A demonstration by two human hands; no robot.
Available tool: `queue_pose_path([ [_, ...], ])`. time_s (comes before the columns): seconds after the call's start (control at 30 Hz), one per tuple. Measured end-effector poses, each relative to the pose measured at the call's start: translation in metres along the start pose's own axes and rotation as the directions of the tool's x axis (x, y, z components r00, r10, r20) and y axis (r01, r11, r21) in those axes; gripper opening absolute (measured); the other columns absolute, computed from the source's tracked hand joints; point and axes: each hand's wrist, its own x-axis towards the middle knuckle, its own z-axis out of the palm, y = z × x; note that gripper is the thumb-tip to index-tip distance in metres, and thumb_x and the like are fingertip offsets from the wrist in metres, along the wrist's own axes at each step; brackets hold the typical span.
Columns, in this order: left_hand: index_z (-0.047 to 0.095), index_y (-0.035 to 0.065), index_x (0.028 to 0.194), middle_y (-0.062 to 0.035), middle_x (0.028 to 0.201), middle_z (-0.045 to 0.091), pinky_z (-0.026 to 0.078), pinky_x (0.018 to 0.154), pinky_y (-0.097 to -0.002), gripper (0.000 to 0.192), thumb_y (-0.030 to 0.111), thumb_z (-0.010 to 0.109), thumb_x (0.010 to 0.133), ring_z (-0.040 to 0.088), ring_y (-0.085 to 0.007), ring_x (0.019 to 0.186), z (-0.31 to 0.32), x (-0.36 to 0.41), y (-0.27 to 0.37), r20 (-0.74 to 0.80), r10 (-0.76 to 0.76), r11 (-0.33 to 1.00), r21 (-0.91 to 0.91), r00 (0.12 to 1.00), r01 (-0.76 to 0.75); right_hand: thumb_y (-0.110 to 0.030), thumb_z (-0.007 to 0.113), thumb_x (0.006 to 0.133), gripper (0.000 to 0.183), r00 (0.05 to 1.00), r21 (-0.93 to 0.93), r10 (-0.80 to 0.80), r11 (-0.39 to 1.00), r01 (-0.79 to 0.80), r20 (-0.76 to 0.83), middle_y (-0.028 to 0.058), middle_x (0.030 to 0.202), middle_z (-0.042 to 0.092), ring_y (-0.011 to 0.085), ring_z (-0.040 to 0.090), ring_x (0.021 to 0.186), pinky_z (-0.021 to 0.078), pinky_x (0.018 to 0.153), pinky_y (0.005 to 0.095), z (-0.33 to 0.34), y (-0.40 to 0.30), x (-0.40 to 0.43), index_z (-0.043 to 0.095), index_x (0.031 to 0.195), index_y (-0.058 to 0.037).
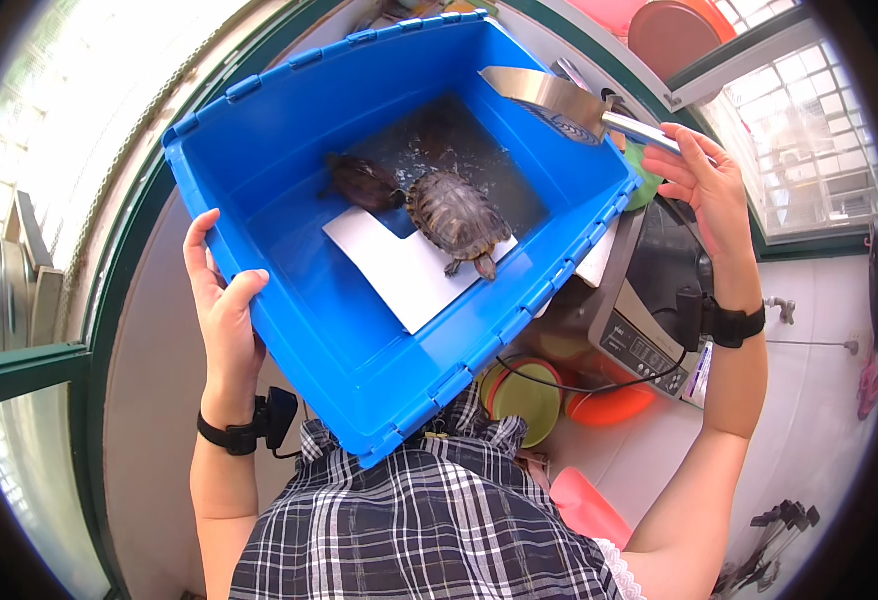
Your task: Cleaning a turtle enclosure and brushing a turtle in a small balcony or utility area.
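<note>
Gripping the near-left rim of a blue plastic tub (289,360) is my left hand (225,300), its thumb over the edge. The tub is tilted, and murky water (499,172) lies toward its far right. A large turtle (458,214) rests on an L-shaped white board (401,274), head toward me. Partly in the water beside it is a second, darker turtle (364,184). My right hand (698,176) holds the metal handle of a perforated metal skimmer (551,101). The skimmer's head hangs over the tub's right rim.
At the right stands a washing machine (634,337) with a control panel. Green and red basins (525,401) lie below the tub. A wall tap (782,309) is farther right. Green-framed windows (26,375) flank both sides. A black cable (589,388) trails from my right wrist strap.
</note>
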Motion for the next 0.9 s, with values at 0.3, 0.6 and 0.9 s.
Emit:
queue_pose_path([
  [0.3,0.031,0.0145,0.136,-0.0123,0.119,0.046,0.048,0.083,-0.0298,0.069,0.0,0.05,0.071,0.052,-0.0182,0.098,-0.018,-0.016,-0.019,-0.023,0.003,0.999,-0.039,1.0,-0.004,-0.031,0.057,0.094,0.039,1.0,0.05,0.004,0.999,-0.005,0.03,0.0198,0.096,0.068,0.0208,0.07,0.085,0.0566,0.061,0.0236,0.012,-0.008,0.009,0.058,0.114,0.0028],
  [0.6,0.03,0.0155,0.135,-0.0119,0.117,0.046,0.048,0.084,-0.0314,0.068,0.0,0.051,0.072,0.052,-0.0191,0.098,-0.02,-0.02,-0.026,-0.019,-0.009,0.997,-0.07,1.0,0.008,-0.027,0.059,0.093,0.038,0.998,0.062,-0.009,0.998,0.005,0.063,0.0199,0.096,0.068,0.0215,0.07,0.084,0.0572,0.061,0.0241,0.018,-0.01,0.016,0.057,0.116,0.0034],
  [0.9,0.03,0.0173,0.136,-0.0116,0.115,0.047,0.049,0.083,-0.0324,0.069,0.001,0.051,0.072,0.052,-0.0193,0.098,-0.027,-0.025,-0.039,-0.03,-0.006,0.996,-0.09,1.0,0.003,-0.019,0.06,0.092,0.034,0.999,-0.008,-0.027,1.0,0.027,0.046,0.0191,0.095,0.068,0.0199,0.07,0.083,0.0569,0.06,0.0232,0.026,-0.01,0.02,0.057,0.117,0.0035],
])
